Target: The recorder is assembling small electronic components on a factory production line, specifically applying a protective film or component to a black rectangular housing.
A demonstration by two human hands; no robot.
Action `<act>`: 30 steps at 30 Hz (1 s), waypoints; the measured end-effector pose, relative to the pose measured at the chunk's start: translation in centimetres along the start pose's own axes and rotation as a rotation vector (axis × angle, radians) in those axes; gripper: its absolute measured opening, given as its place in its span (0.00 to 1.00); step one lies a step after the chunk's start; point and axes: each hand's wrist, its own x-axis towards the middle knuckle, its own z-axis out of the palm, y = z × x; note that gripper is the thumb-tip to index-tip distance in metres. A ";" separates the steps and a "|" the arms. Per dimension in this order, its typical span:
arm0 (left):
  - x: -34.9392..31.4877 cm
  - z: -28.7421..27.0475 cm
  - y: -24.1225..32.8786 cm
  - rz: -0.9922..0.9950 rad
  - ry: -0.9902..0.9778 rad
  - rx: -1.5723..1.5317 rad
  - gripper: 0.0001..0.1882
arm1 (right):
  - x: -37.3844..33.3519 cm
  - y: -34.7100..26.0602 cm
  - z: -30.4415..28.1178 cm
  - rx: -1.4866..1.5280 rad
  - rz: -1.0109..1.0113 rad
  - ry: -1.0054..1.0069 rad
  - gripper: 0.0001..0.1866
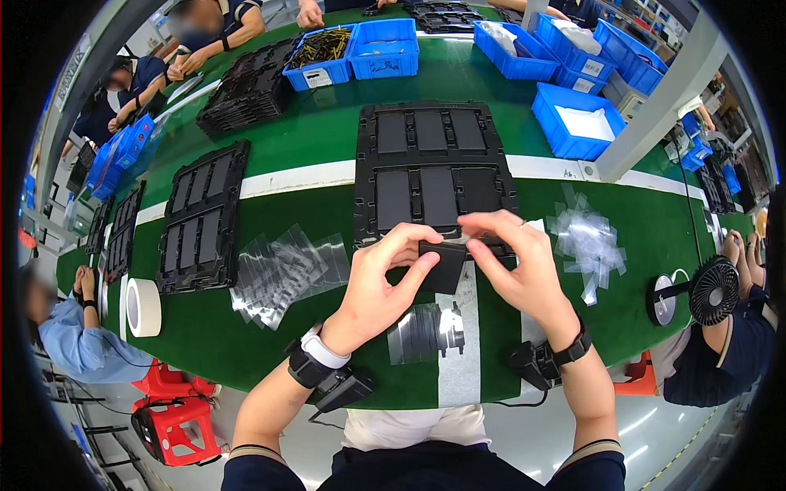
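Note:
My left hand (375, 282) grips a flat black rectangular block (444, 272) between thumb and fingers, tilted above the table's near edge. At the block's upper right corner my right hand (517, 263) pinches thumb and forefinger together. A small pale bit shows at those fingertips, too small to name. Just beyond both hands lies a black plastic tray (434, 161) with dark rectangular pieces in its compartments. Below the block, a clear film sheet with dark strips (422, 331) rests on the green mat. Each wrist wears a band and a black device.
Loose clear films (286, 274) lie left, with more films (588, 245) at right. Beside them are another black tray (201, 221), a white tape roll (144, 308) and a small black fan (714, 290). Blue bins (573, 123) and a grey post (667, 98) stand farther back. Co-workers sit around.

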 end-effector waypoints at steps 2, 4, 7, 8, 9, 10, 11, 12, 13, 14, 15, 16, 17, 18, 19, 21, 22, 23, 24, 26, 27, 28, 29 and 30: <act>0.0 0.1 0.0 0.006 -0.010 -0.008 0.11 | -0.1 0.2 0.1 0.006 -0.133 0.001 0.11; -0.1 0.2 0.1 0.057 0.026 0.019 0.11 | -0.2 0.0 -0.1 0.043 -0.100 0.040 0.10; -0.2 0.2 0.4 0.084 0.041 0.038 0.11 | -0.2 -0.2 -0.2 0.061 -0.125 0.064 0.10; -0.2 0.2 0.3 0.084 0.041 0.037 0.11 | -0.2 -0.2 -0.1 0.042 -0.180 0.050 0.10; -0.2 0.3 0.2 0.087 0.052 0.042 0.11 | -0.2 -0.2 0.0 0.043 -0.180 0.050 0.10; -0.2 0.4 0.2 0.089 0.064 0.046 0.10 | -0.2 -0.1 0.2 0.029 -0.181 0.063 0.09; -0.2 0.3 0.2 0.088 0.064 0.047 0.10 | -0.2 0.0 0.3 0.015 -0.181 0.076 0.09; -0.2 0.3 0.3 0.127 0.089 0.099 0.09 | -0.3 0.0 0.3 0.015 -0.182 0.075 0.09; -0.2 0.2 0.4 0.167 0.113 0.152 0.08 | -0.3 -0.1 0.2 0.014 -0.167 0.074 0.08; -0.2 0.2 0.5 0.166 0.114 0.152 0.08 | -0.4 -0.2 0.1 0.014 -0.152 0.074 0.07; -0.2 0.2 0.7 0.165 0.122 0.173 0.07 | -0.4 -0.2 0.1 0.014 -0.151 0.073 0.07; -0.2 0.2 0.8 0.163 0.129 0.193 0.05 | -0.4 -0.2 0.1 0.008 -0.148 0.074 0.07; -0.2 0.2 0.8 0.163 0.129 0.193 0.05 | -0.4 -0.2 0.1 0.003 -0.145 0.074 0.06; -0.2 0.2 0.8 0.155 0.135 0.197 0.05 | -0.4 -0.2 0.0 0.003 -0.144 0.074 0.06; -0.2 0.2 0.8 0.147 0.141 0.200 0.05 | -0.4 -0.2 0.0 0.009 -0.130 0.067 0.06; -0.2 0.2 0.9 0.138 0.138 0.197 0.05 | -0.4 -0.2 0.1 0.015 -0.116 0.061 0.06; -0.2 0.2 0.9 0.131 0.136 0.194 0.05 | -0.5 -0.2 0.1 0.000 -0.123 0.067 0.06; -0.2 0.3 0.9 0.131 0.137 0.194 0.05 | -0.5 -0.2 0.2 -0.015 -0.129 0.072 0.07; -0.2 0.3 0.8 0.137 0.143 0.201 0.05 | -0.5 -0.2 0.2 -0.015 -0.130 0.072 0.07; -0.3 0.2 0.9 0.144 0.151 0.209 0.05 | -0.5 -0.3 0.2 -0.021 -0.130 0.062 0.07; -0.2 0.1 1.0 0.156 0.143 0.243 0.05 | -0.5 -0.3 0.2 -0.022 -0.132 0.065 0.07; -0.2 0.1 1.2 0.169 0.135 0.277 0.06 | -0.5 -0.3 0.1 -0.025 -0.149 0.066 0.07; -0.2 0.1 1.2 0.173 0.135 0.278 0.06 | -0.5 -0.3 0.1 -0.028 -0.166 0.067 0.07; -0.3 0.2 1.2 0.157 0.146 0.258 0.06 | -0.6 -0.2 0.1 -0.029 -0.170 0.069 0.07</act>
